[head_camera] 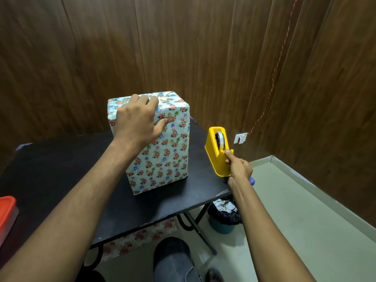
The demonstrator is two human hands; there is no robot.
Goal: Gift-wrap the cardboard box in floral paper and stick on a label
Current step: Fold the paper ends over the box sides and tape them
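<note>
Writing first: I can read none anywhere, no brand on the yellow tape dispenser (218, 152) and no words on the floral paper, only small red, blue and green flowers on white. My left hand (138, 121) lies spread over the top front edge of the wrapped box (162, 151), fingers (145, 99) flat on the top face, thumb pressed against the front face; it is open and resting, gripping nothing. My right hand (238, 165) is curled at the front end of the dispenser, thumb and fingertips pinched together right at the cutter; whether a tape end sits between them I cannot tell. The box stands upright near the middle of the black surface (61, 169), directly under the left hand, and the dispenser sits just beside it to the right, close to the surface's right edge. A red-lidded container (6, 212) pokes in at the far left edge. Below the surface I see a loose sheet of floral paper (140, 239) and a bin (223, 216) with a black liner on the floor.
</note>
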